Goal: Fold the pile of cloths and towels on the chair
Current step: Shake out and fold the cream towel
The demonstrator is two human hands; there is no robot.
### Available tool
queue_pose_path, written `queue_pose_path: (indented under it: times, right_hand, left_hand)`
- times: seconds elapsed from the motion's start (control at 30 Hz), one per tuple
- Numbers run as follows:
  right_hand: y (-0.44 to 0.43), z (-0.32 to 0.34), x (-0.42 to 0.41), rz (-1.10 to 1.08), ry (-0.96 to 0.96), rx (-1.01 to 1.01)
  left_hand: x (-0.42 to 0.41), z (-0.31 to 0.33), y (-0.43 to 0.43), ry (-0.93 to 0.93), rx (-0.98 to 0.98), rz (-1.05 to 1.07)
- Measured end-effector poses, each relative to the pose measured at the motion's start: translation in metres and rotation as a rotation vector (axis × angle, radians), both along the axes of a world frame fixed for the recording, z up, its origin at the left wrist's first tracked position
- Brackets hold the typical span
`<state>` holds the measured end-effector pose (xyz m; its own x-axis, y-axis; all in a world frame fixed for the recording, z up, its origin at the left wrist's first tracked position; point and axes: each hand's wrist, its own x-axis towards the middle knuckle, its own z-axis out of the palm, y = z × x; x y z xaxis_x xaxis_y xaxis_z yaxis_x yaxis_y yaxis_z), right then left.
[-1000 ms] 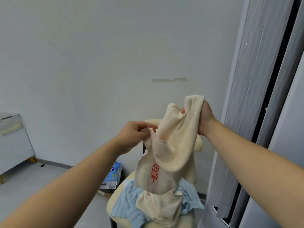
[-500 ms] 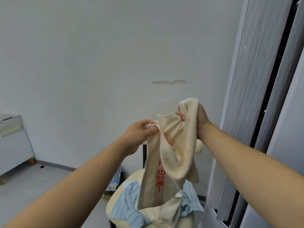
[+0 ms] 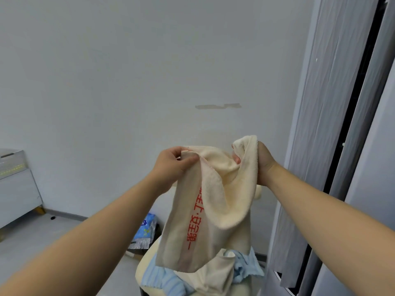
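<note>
A cream towel (image 3: 215, 201) with red lettering down its length hangs in the air above the chair. My left hand (image 3: 173, 163) pinches its upper left corner between thumb and fingers. My right hand (image 3: 259, 161) grips the bunched upper right edge. The towel sags between the hands and its lower end dangles just over the pile. Below, the cream chair (image 3: 140, 276) holds a light blue cloth (image 3: 245, 268) and another cream cloth (image 3: 213, 276) in a loose heap.
A tall grey wardrobe (image 3: 333, 124) with a dark gap between its doors stands close on the right. A blue and silver packet (image 3: 145, 233) lies on the floor behind the chair. A grey cabinet (image 3: 15, 189) stands at far left. The plain wall is straight ahead.
Both hands have lifted the cream towel higher and drawn its top edge apart. The left hand moved up and left to the corner; more red lettering now shows.
</note>
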<state>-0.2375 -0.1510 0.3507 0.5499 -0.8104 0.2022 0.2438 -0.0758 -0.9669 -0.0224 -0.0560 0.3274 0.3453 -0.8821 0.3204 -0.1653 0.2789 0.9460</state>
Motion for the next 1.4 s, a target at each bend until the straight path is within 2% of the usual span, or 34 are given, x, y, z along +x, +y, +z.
queue_pose_path:
  times: [0.17,0.23,0.37,0.43,0.5,0.6,0.77,0.87,0.97,1.13,1.23,1.33,1.4]
  right_hand:
    - [-0.005,-0.011,-0.02,0.032,0.533,-0.186]
    - [-0.004,-0.015,-0.021,0.083,0.819,-0.367]
    - [-0.001,-0.024,-0.017,0.115,1.437,-0.871]
    - [-0.001,-0.034,-0.017,0.137,1.658,-1.017]
    - [-0.003,-0.048,-0.02,0.16,1.786,-1.1]
    - [-0.008,-0.062,-0.023,0.149,1.762,-1.038]
    - [-0.015,-0.063,-0.028,0.14,1.456,-0.708]
    - [-0.021,-0.06,-0.035,0.102,1.351,-0.62]
    - [-0.027,-0.057,-0.041,-0.029,1.312,-0.613]
    - [-0.027,-0.055,-0.042,-0.12,1.28,-0.555]
    - [-0.028,-0.056,-0.04,-0.151,1.37,-0.524]
    - [-0.021,-0.054,-0.03,-0.066,1.487,-0.432]
    - [-0.014,-0.046,-0.019,-0.047,1.499,-0.522]
  left_hand:
    - [0.019,0.011,-0.007,-0.282,-0.009,0.213]
    - [0.024,0.013,-0.009,-0.386,0.013,0.254]
    - [0.025,0.017,-0.012,-0.498,0.029,0.299]
    - [0.026,0.022,-0.011,-0.518,0.026,0.321]
    - [0.03,0.025,-0.011,-0.488,0.021,0.342]
    - [0.039,0.027,-0.01,-0.461,0.026,0.381]
    - [0.05,0.024,-0.007,-0.41,0.063,0.411]
    - [0.059,0.021,-0.005,-0.382,0.098,0.425]
    - [0.064,0.017,-0.001,-0.393,0.128,0.421]
    - [0.063,0.011,0.001,-0.371,0.145,0.332]
    - [0.056,0.008,0.002,-0.376,0.145,0.226]
    - [0.047,0.004,0.001,-0.403,0.079,0.227]
    - [0.04,0.004,0.0,-0.464,0.041,0.243]
